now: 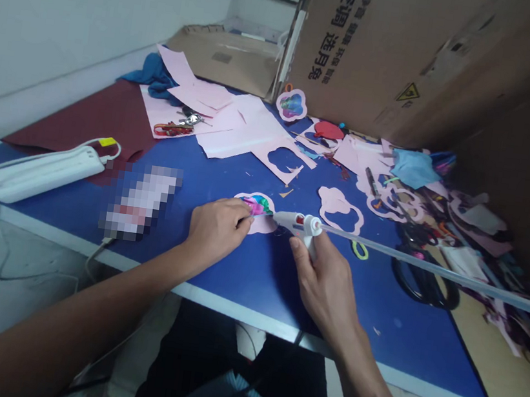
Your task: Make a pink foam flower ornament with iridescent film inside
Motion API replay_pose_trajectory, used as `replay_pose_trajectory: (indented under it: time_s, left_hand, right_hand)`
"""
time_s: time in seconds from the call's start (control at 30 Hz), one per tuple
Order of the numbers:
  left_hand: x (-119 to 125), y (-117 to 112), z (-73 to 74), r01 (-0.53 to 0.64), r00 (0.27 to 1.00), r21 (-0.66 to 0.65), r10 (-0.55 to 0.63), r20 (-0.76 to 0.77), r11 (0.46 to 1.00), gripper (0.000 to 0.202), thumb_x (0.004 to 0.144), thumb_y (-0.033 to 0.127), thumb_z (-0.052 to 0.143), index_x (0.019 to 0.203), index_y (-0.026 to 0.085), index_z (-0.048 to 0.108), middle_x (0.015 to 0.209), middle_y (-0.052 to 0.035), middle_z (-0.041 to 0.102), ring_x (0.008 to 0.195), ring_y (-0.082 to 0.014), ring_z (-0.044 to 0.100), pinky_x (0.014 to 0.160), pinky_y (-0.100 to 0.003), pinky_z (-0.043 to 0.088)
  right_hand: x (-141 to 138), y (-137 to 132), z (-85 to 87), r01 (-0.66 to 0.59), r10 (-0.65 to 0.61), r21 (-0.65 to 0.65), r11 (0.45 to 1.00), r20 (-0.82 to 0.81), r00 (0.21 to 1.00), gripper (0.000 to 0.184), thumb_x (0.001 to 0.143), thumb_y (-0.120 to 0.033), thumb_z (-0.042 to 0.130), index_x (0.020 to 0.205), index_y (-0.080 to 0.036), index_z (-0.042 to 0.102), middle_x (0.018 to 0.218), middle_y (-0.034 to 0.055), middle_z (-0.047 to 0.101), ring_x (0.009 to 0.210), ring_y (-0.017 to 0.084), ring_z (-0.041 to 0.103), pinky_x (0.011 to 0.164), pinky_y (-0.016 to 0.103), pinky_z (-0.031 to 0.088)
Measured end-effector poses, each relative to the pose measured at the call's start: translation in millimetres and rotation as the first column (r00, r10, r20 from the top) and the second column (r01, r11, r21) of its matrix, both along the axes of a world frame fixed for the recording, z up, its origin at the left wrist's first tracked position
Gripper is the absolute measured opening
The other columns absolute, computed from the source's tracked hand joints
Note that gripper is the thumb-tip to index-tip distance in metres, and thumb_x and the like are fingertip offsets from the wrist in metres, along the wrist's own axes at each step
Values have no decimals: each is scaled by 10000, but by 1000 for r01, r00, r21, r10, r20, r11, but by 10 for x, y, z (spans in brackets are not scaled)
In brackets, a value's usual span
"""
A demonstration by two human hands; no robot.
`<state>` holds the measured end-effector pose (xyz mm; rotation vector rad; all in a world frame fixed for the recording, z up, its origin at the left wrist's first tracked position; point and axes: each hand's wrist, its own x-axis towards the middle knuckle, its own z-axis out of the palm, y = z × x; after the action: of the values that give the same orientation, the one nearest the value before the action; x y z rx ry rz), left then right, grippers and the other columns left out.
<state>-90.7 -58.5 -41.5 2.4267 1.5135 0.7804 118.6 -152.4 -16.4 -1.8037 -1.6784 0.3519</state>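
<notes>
My right hand (330, 275) is wrapped round a white hot glue gun (295, 222), its nozzle pointing left. A long clear glue stick (423, 261) sticks out of its back end to the right. Under the nozzle lies a pink paper flower shape (262, 227) with shiny multicoloured fabric (261, 204) on it. My left hand (218, 228) pinches the left side of this piece between thumb and fingers, against the blue table (245, 274). The fingers cover part of it, and the nozzle tip meets or nearly meets the fabric.
Pink paper cut-outs (336, 208), a yellow-green loop (360, 250) and black-handled scissors (424, 281) lie to the right. Keys (192, 118) rest on pink sheets behind. Left are a blurred-out device (140, 201) on a cable and a power strip (48, 173). A large cardboard box (375, 63) stands behind.
</notes>
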Motion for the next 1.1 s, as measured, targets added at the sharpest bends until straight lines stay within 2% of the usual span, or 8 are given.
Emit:
replay_pose_trajectory:
  time_s: [0.4, 0.6, 0.7, 0.8, 0.9, 1.0, 1.03, 1.1]
  left_hand:
    - [-1, -12, 4, -2, 1000, -1, 2, 10, 1000, 197, 984, 265, 665, 963, 308, 856, 1165, 14, 841, 1049, -224, 781, 824, -338, 576]
    - [13, -33, 17, -15, 1000, 22, 15, 2, 1000, 163, 968, 303, 695, 957, 317, 857, 1192, 43, 837, 1081, -233, 776, 807, -347, 577]
    - [19, -49, 53, -8, 1000, 9, 8, 11, 1000, 195, 985, 418, 698, 942, 314, 857, 1169, 38, 841, 1069, -232, 776, 811, -347, 581]
    - [16, -55, 67, -8, 1000, 1, 8, 4, 1000, 298, 1043, 432, 604, 963, 308, 862, 1151, 22, 844, 1051, -224, 777, 804, -344, 582]
    - [7, -48, 48, -21, 1000, 11, 21, -12, 1000, 267, 1022, 333, 607, 947, 308, 862, 1141, 15, 845, 1035, -218, 778, 794, -332, 580]
    - [0, -36, 29, -11, 1000, 24, 11, -16, 1000, 239, 988, 295, 633, 906, 312, 857, 1150, 23, 844, 1036, -225, 780, 785, -333, 582]
    - [-3, -33, 25, -6, 1000, 27, 7, -17, 1000, 244, 987, 292, 630, 895, 312, 855, 1154, 26, 843, 1036, -228, 780, 775, -336, 582]
    - [-7, -27, 22, -1, 1000, 34, 2, -16, 999, 256, 987, 287, 621, 878, 315, 852, 1157, 31, 842, 1036, -230, 780, 757, -339, 583]
  right_hand:
    - [-8, -100, -17, -7, 6, -23, 1000, -61, 998, 388, 1088, -533, 509, 1152, -208, 711, 882, 54, 740, 748, 236, 650, 667, 318, 412]
    - [107, -209, 51, 87, -91, -37, 996, -152, 984, 464, 1047, -609, 570, 1235, -221, 742, 845, 27, 729, 699, 211, 612, 669, 318, 450]
    - [187, -240, 35, 170, -173, -34, 985, -246, 954, 522, 1011, -669, 594, 1141, -200, 781, 796, 31, 705, 688, 207, 605, 650, 318, 458]
    - [277, -227, -30, 241, -251, -74, 968, -394, 884, 548, 965, -707, 639, 1009, -179, 778, 783, 48, 712, 671, 199, 619, 628, 316, 477]
    - [367, -182, -90, 257, -313, -181, 949, -612, 726, 507, 916, -687, 722, 953, -182, 747, 773, 45, 725, 631, 186, 645, 617, 315, 524]
    - [454, -144, -86, 141, -310, -278, 950, -807, 502, 429, 880, -597, 793, 997, -187, 747, 915, 87, 788, 782, 231, 752, 776, 373, 631]
    - [486, -144, -71, 79, -289, -286, 955, -840, 458, 410, 888, -563, 792, 1046, -187, 756, 1012, 111, 805, 891, 258, 778, 868, 407, 645]
    - [562, -176, -34, -21, -244, -281, 959, -867, 434, 386, 922, -521, 759, 1124, -193, 766, 1186, 146, 801, 1102, 308, 774, 1022, 477, 625]
